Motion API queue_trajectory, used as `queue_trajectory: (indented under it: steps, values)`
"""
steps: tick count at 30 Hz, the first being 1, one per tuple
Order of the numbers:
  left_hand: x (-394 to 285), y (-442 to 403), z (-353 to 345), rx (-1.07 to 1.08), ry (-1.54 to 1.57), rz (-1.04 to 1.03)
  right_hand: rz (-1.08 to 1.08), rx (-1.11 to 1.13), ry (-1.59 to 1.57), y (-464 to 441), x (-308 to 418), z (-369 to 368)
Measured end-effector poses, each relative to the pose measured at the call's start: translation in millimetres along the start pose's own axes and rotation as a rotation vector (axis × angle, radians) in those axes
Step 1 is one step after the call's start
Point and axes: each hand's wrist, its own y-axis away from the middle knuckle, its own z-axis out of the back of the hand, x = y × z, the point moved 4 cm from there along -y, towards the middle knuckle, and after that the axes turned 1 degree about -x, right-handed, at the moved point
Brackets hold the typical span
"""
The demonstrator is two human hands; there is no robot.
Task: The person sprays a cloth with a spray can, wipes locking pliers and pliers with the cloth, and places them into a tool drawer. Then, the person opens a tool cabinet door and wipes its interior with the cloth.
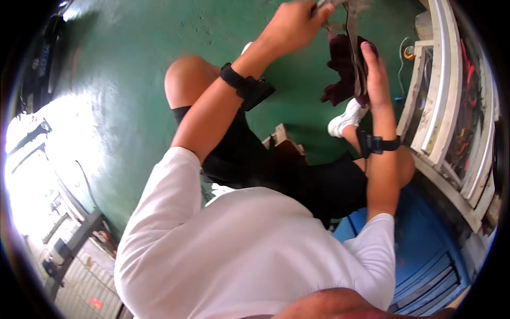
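My left hand (296,25) is closed around a grey metal piece at the top edge of the view; motion blur and the frame edge hide its kind. From there a long, thin, grey strip (353,45) runs down toward my right hand (376,80). A dark maroon cloth (342,66) hangs behind and beside this strip. My right hand presses against the cloth and the strip from the right, its thumb along their edge. Its other fingers are largely hidden. Both wrists wear black straps.
I sit low above a green floor (212,32), knees apart, beside a blue plastic item (425,250). At right stands a pale-framed cabinet (425,106) with tools or wires inside. A small wooden piece (284,139) lies between my legs. Metal equipment (79,266) stands at lower left.
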Motion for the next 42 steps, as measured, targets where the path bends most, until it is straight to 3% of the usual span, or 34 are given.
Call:
queue_trajectory:
  steps: [1,4,5,8,10,12,13,16,18,20,22,25,28,32,35,36,38,42]
  values:
    - [11.3,-4.7,1.6,0.052,-0.097,0.185,0.193,0.023,0.077,3.2,5.1,1.4]
    - [17.1,-9.7,11.8,-0.054,-0.069,0.120,0.271,0.085,0.186,14.7,20.2,-1.5]
    - [27.3,-10.4,11.4,0.001,0.054,0.307,0.325,0.049,0.210,15.4,24.5,-3.1]
    - [22.1,-3.2,0.7,0.164,-0.077,0.291,0.489,-0.030,0.209,20.2,33.2,-9.9]
    - [29.6,4.0,-15.9,0.234,-0.060,0.331,0.435,0.020,0.194,17.9,28.0,-4.5]
    - [34.4,12.7,-30.4,0.356,0.169,0.496,0.388,0.058,0.095,8.2,12.7,-1.6]
    - [27.1,17.4,-34.2,0.346,0.339,0.576,0.344,0.104,0.007,7.8,10.6,0.9]
    - [17.0,14.1,-27.6,0.281,0.338,0.671,0.239,0.122,-0.119,17.4,12.2,7.6]
    - [15.6,10.9,-22.4,0.253,0.388,0.593,0.187,0.105,-0.113,23.4,18.1,14.5]
    - [11.7,3.2,-15.1,0.209,0.416,0.508,0.296,0.056,-0.254,28.4,28.1,19.0]
    - [4.0,-1.8,-8.0,0.166,0.335,0.408,0.233,0.174,-0.231,21.8,27.9,27.7]
    - [-0.3,-0.5,-12.3,0.203,0.276,0.365,0.325,0.201,0.140,24.5,30.0,26.0]
    - [7.5,4.0,-22.4,0.239,0.121,0.253,0.328,0.089,0.102,26.7,25.7,11.0]
    - [3.8,7.0,-22.9,0.345,0.134,0.184,0.414,0.023,0.244,25.2,14.7,15.1]
    - [-2.4,3.0,-13.4,0.267,-0.070,0.046,0.495,0.042,0.240,20.9,8.7,11.9]
    - [-3.4,3.0,-11.6,0.261,-0.073,0.049,0.496,0.049,0.239,19.4,11.0,14.1]
    - [-3.2,2.7,-9.8,0.227,0.041,0.131,0.302,0.245,0.197,16.1,12.4,19.6]
    - [3.8,2.9,-15.2,0.241,0.097,0.182,0.332,0.347,0.368,12.7,16.9,29.1]
